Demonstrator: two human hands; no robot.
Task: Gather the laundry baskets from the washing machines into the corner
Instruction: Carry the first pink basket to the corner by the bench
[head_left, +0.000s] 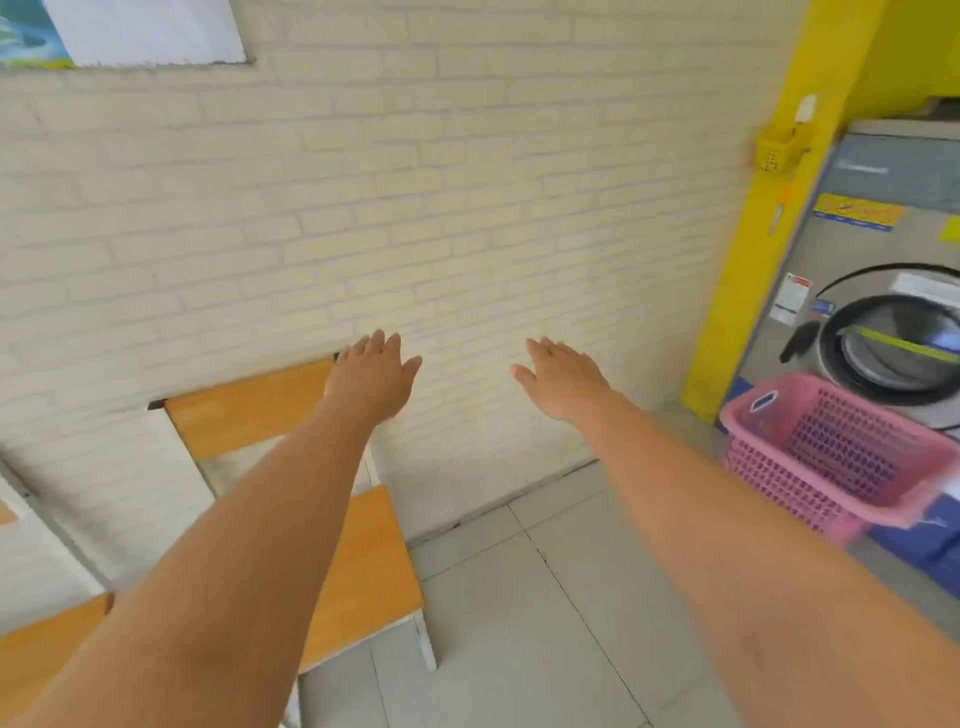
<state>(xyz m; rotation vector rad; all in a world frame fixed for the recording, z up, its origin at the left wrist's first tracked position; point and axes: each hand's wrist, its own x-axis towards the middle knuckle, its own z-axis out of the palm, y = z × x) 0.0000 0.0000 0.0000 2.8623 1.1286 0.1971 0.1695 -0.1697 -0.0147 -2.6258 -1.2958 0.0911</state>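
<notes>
The pink laundry basket (831, 457) sits on the floor right in front of the washing machine (883, 291), touching or nearly touching its blue base below the round door. It looks empty through the mesh, though blur makes that hard to swear to. It is the only basket I can see, so I judge that this one is not yet gathered; whether others wait further along the machines, or already stand somewhere out of sight, I cannot tell.

My right hand (563, 382) is stretched out to the left of the washing machine, well apart from the basket, fingers spread loose and holding nothing. My left hand (371, 379) is further left again, also open and empty, hovering above the back of the orange wooden chair (291, 467) that stands against the white brick wall (467, 208).

Between the machine and the wall runs a yellow pillar (748, 260) with a small yellow holder (774, 150) hung on it. The floor at the foot of the pillar, just left of the machine, is bare tile; if that is the corner meant, nothing has been put there so far.

So the job seems near its start: I have to turn toward the machine and take hold of the basket.
</notes>
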